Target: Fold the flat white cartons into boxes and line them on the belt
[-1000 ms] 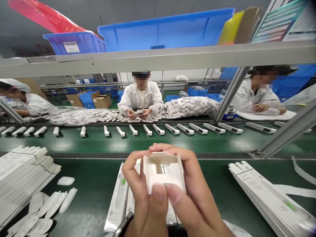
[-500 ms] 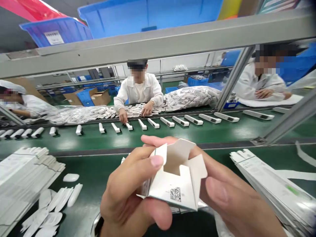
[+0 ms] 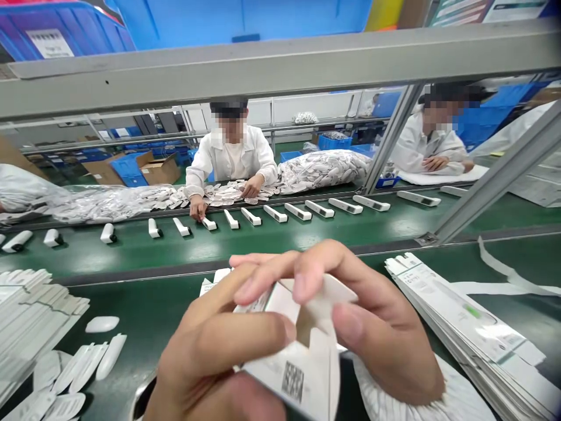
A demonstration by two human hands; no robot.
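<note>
A small white cardboard carton [image 3: 304,374] with a printed QR code sits between my hands, its top flaps open and its end tilted towards me. My left hand [image 3: 210,345] grips it from the near left, and my right hand [image 3: 377,327] presses its fingers on the upper flaps. The carton's inside is mostly hidden by my fingers. Beneath my hands, a white printed box [image 3: 214,280] shows only at one corner. A fanned stack of flat printed cartons [image 3: 464,321] lies to the right of my right hand.
A stack of flat white card [image 3: 26,316] and white moulded pieces [image 3: 87,362] lie on the green bench left of me. Beyond a metal rail [image 3: 280,70], white devices [image 3: 276,213] stand in a row on a green belt [image 3: 307,231]. A co-worker's hand [image 3: 197,206] touches one.
The carton has tilted, bringing its QR side lower and towards me, and my right fingers have moved onto its upper flaps. The co-worker's hand stays at the belt. The whole view has shifted slightly.
</note>
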